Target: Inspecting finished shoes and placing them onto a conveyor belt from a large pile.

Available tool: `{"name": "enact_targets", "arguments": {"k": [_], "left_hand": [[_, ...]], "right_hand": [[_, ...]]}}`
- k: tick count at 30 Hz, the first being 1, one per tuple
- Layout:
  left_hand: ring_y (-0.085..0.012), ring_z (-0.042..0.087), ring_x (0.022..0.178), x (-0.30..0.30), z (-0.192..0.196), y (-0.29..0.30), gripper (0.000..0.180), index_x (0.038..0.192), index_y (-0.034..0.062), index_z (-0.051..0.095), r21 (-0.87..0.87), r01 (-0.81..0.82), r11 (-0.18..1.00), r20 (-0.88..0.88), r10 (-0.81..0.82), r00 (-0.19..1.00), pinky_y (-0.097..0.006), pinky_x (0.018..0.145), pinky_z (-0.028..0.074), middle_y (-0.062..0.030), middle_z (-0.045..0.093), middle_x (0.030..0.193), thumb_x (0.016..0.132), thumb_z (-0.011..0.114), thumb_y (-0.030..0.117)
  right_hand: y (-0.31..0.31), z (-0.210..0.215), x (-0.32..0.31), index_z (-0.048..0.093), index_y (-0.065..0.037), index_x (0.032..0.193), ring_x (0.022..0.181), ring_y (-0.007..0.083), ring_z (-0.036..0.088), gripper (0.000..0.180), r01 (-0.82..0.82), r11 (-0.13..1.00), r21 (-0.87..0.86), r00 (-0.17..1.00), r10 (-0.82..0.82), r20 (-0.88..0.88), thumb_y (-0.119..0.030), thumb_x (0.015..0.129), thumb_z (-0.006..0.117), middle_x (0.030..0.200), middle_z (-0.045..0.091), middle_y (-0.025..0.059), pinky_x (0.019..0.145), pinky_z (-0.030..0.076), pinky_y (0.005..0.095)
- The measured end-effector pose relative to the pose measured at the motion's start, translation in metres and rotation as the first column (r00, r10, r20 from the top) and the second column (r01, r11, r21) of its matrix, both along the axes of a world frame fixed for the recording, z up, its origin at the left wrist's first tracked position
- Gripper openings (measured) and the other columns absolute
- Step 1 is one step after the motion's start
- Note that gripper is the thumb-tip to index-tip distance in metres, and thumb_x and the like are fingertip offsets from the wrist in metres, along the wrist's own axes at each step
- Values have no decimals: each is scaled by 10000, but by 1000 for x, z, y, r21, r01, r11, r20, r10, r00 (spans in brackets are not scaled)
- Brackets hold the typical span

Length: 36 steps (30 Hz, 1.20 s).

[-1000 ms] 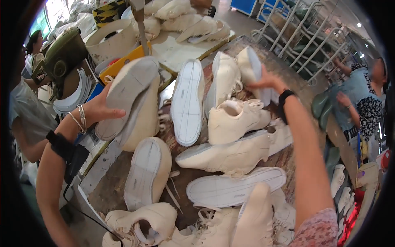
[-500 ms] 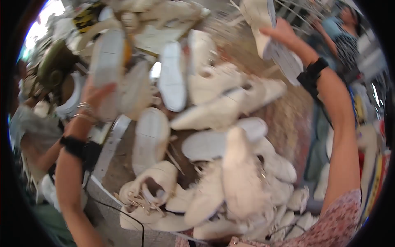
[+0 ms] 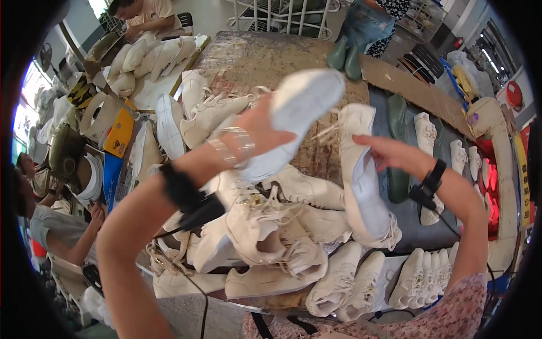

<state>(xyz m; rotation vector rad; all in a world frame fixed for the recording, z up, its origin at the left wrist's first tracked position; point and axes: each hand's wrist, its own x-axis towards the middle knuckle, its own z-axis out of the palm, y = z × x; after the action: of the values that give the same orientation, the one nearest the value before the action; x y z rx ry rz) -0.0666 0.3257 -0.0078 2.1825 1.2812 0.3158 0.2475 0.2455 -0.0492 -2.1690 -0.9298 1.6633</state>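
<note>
My left hand (image 3: 261, 135) is wrapped round a cream sneaker (image 3: 307, 101), its pale sole turned toward me; motion blurs it a little. Just right of it, my right hand (image 3: 389, 151) grips a second cream sneaker (image 3: 357, 169) by its side, held on end with the laced part low and its light sole edge showing. Below both hands lies a heap of loose cream sneakers (image 3: 262, 231), some upright, some on their sides. Beyond my left wrist, one more sneaker (image 3: 169, 127) stands with its sole outward.
Paired sneakers (image 3: 355, 279) line the near right edge of the worn wooden table (image 3: 248, 56). Further right, a dark belt (image 3: 406, 226) carries green shoe lasts (image 3: 398, 147) and sneakers toward a red-glowing heater opening (image 3: 491, 192). Co-workers sit at left and far left; another person stands at the back.
The view has swung toward the right. My left hand has come from the left to the middle with a sneaker; my right hand has come lower and nearer, still holding one.
</note>
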Motion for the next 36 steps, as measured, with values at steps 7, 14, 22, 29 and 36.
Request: {"name": "enact_targets", "arguments": {"k": [7, 14, 22, 29, 36], "left_hand": [[-442, 350, 1302, 127, -82, -27, 1081, 1474, 10, 102, -212, 63, 975, -531, -169, 830, -472, 1065, 314, -267, 214, 1475, 758, 541, 691], [-346, 580, 1094, 26, -38, 49, 604, 1124, 25, 638, -63, 136, 989, 30, -134, 991, -387, 955, 438, -216, 614, 1163, 828, 580, 548], [-337, 597, 1075, -234, -91, 132, 779, 1119, -73, 572, 178, -717, 673, -181, 739, 649, -383, 882, 488, -248, 611, 1120, 671, 714, 548], [-373, 436, 1270, -330, -121, 120, 1122, 1383, -89, 283, 0, -871, 491, -461, 773, 436, -393, 1035, 365, -274, 418, 1360, 679, 633, 711], [-366, 324, 1354, -324, -117, 145, 1197, 1463, -12, 174, -231, -646, 728, -356, 554, 752, -402, 1090, 291, -264, 338, 1441, 674, 518, 819]], "right_hand": [[-21, -47, 25, 227, -102, 1465, 1258, 312, 389, 823, -1, 996, 94, 1000, 0, 13, -553, 857, 551, 1426, 334, 151, 952, 393, 573], [-23, -64, 44, 431, -20, 1349, 1234, 367, 442, 768, -732, 649, 207, 651, 576, 494, -455, 768, 679, 1354, 378, 323, 1023, 367, 372], [147, 13, -96, 666, -42, 1027, 807, 179, 650, 346, -760, 449, 470, 650, 510, 563, -301, 799, 681, 848, 695, 104, 710, 505, 342], [299, -30, -361, 168, 79, 1427, 1235, 320, 454, 1093, -681, 571, 460, 731, 570, 375, -541, 713, 717, 1360, 417, 272, 984, 404, 434], [351, -125, -447, 64, -110, 1488, 1319, 456, 296, 1159, -688, 572, 447, 674, 274, 686, -402, 619, 773, 1459, 148, 321, 1039, 361, 476]]}}
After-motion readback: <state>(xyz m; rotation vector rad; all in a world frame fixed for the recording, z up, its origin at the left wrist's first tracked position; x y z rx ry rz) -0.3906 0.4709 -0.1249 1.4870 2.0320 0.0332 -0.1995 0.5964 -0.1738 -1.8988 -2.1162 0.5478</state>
